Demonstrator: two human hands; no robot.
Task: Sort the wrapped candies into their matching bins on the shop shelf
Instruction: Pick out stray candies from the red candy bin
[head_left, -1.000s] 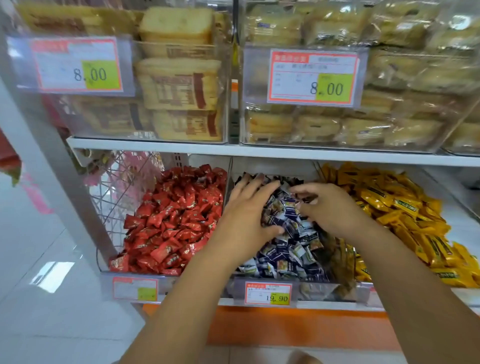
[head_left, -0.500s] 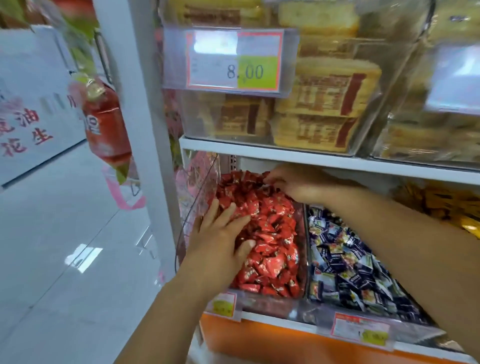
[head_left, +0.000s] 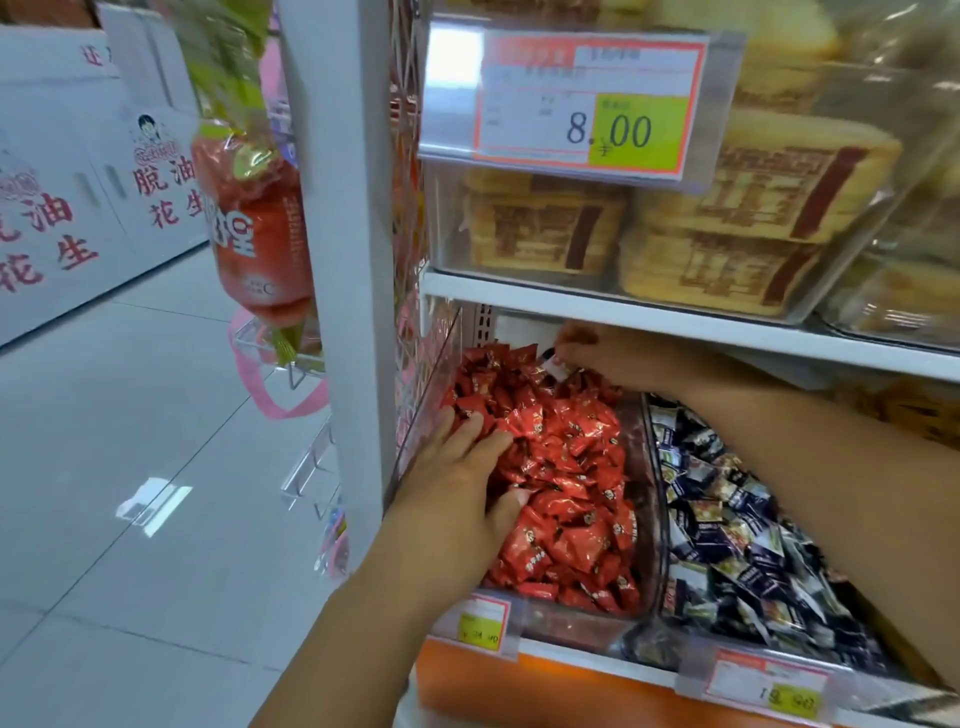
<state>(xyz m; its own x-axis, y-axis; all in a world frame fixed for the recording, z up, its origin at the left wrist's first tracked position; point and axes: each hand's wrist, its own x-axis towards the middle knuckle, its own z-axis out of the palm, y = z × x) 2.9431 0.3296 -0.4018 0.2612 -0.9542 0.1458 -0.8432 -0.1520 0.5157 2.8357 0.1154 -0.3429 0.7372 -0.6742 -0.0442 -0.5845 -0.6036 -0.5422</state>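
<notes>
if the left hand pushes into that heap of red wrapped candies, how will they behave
The red candies are small, loose and glossy, so they would probably slide and spill aside under the left hand. Piled high toward the back of the clear bin, some may tumble forward.

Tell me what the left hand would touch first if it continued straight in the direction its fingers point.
Probably more of the red candies: the left hand already lies flat on that pile, fingers pointing up and back into the bin. Beyond them may be the clear side wall; depth is unclear.
</notes>
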